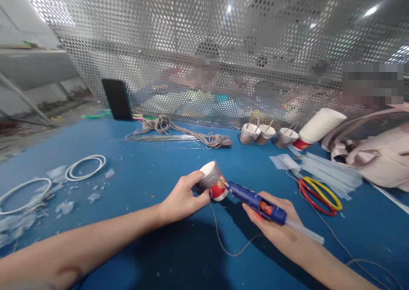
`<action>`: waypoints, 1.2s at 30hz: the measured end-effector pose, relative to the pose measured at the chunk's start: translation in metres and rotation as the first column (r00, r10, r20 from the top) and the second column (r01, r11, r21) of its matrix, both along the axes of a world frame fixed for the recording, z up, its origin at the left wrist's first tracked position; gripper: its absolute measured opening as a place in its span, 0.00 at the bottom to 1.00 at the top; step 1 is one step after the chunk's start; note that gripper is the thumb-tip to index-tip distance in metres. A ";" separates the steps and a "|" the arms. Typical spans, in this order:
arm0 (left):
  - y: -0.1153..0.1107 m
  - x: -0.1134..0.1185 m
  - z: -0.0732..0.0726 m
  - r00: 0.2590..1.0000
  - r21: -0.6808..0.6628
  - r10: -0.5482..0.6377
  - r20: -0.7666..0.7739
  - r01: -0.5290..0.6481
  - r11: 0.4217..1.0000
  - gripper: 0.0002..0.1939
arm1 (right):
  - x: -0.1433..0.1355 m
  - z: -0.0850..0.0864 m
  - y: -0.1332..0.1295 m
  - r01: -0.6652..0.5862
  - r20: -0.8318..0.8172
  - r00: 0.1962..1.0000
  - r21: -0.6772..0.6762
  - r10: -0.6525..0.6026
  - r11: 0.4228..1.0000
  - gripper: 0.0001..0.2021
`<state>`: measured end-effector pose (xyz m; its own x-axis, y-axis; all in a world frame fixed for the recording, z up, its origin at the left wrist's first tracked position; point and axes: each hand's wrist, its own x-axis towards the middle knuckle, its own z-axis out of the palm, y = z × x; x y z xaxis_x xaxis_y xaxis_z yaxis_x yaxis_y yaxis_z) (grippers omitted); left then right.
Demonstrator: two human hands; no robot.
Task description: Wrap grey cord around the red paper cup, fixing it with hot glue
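Note:
My left hand [183,198] is closed around a paper cup [218,190], which lies tilted above the blue table. Grey cord covers the cup's upper part, and red paper shows on the rest. In my right hand [276,217] is a blue hot glue gun [247,196], with a clear glue stick [305,231] poking out of its back. The gun's nozzle points at the cup's side, close to the edge of the cord; whether it touches I cannot tell. A loose grey cord [220,238] trails from the cup across the table toward my right arm.
Along the back stand several cord-wrapped cups [250,134], a stack of paper cups [322,126], grey cord bundles [220,141] and a phone [116,99]. Scissors [319,196] and glue sticks [330,170] lie right, by a pink bag [383,153]. White rings [85,167] and scraps lie left.

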<state>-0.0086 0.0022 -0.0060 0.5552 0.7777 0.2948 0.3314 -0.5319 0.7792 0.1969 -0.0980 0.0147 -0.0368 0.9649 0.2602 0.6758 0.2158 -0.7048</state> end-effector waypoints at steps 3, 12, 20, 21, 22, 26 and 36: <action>0.000 -0.001 0.001 1.000 0.015 -0.027 0.015 0.026 1.000 0.05 | -0.001 0.001 -0.001 -0.018 0.003 1.000 -0.009 0.018 1.000 0.10; 0.001 -0.001 0.000 0.999 0.083 -0.047 0.022 0.045 0.996 0.04 | -0.001 0.000 0.000 0.012 -0.011 1.000 -0.003 -0.012 1.000 0.12; 0.001 -0.003 -0.002 0.999 0.119 -0.043 -0.002 0.043 0.992 0.02 | 0.001 -0.002 -0.001 0.012 0.035 0.999 0.002 -0.012 1.000 0.12; 0.001 -0.003 -0.002 0.999 0.121 -0.039 -0.005 0.039 0.992 0.02 | 0.001 -0.002 -0.001 0.021 0.042 0.999 0.008 -0.021 1.000 0.12; 0.001 -0.003 -0.002 0.999 0.125 -0.035 -0.007 0.036 0.992 0.02 | 0.000 -0.001 -0.001 0.027 0.045 0.999 0.017 -0.028 0.999 0.13; 0.001 -0.002 -0.002 0.999 0.141 -0.039 -0.017 0.041 0.989 0.03 | -0.003 0.004 -0.004 -0.019 0.050 0.999 0.009 0.018 1.000 0.11; 0.001 -0.003 -0.002 0.999 0.124 -0.043 0.001 0.042 0.991 0.04 | 0.001 -0.005 0.002 0.084 0.053 0.995 0.045 -0.086 0.995 0.14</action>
<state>-0.0118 0.0033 -0.0080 0.5858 0.7109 0.3892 0.3036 -0.6377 0.7079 0.1976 -0.0964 0.0094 0.0296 0.9531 0.3012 0.7305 0.1851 -0.6573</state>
